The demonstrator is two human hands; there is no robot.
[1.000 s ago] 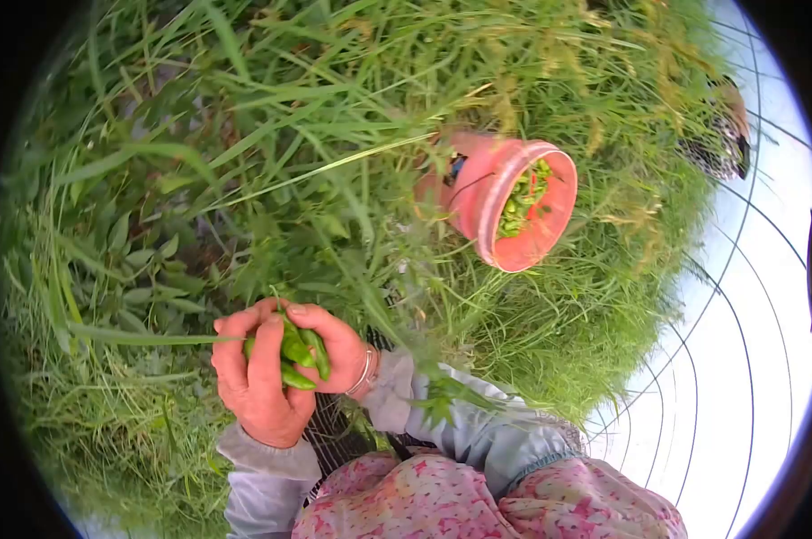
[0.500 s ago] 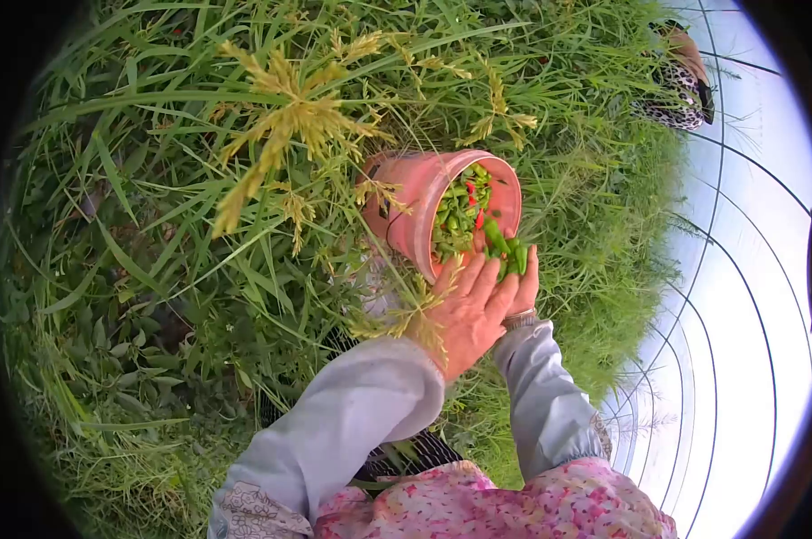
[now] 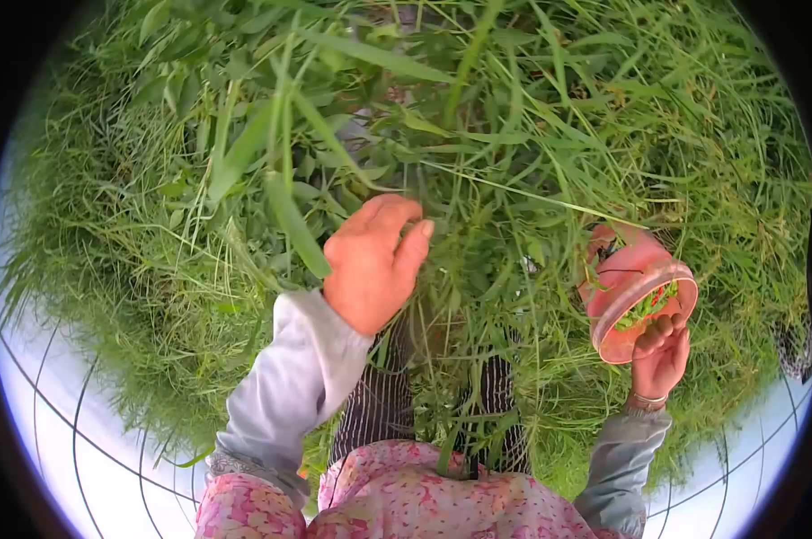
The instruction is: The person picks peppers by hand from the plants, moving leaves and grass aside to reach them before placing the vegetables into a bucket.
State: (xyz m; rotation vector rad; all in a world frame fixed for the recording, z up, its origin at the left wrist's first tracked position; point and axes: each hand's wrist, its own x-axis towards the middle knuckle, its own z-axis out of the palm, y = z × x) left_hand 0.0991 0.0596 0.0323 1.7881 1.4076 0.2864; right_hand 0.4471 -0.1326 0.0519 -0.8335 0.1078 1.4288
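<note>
In the middle of the head view, my left hand [image 3: 370, 265] is among the grass and leafy plants [image 3: 442, 135]. Its fingers bend forward, the thumb stands apart, and no object shows in it. On the right, a pink bucket [image 3: 635, 287] tilts with its mouth towards me. Green and red chili peppers [image 3: 650, 305] lie inside. At the bucket's lower rim is my right hand [image 3: 662, 359], palm up, fingers loosely bent over the opening and thumb apart. I see no peppers in that palm.
Tall grass surrounds my legs in striped trousers [image 3: 379, 386]. Long grass blades [image 3: 289, 216] rise close to the camera. At the far right edge, part of a person in spotted clothing [image 3: 797, 346] shows. Curved hoops of a plastic-covered greenhouse [image 3: 73, 422] stand at both sides.
The view has turned left, so the bucket now appears farther right. My left hand has left the bucket for the plants. The green peppers seen in my right hand no longer show there.
</note>
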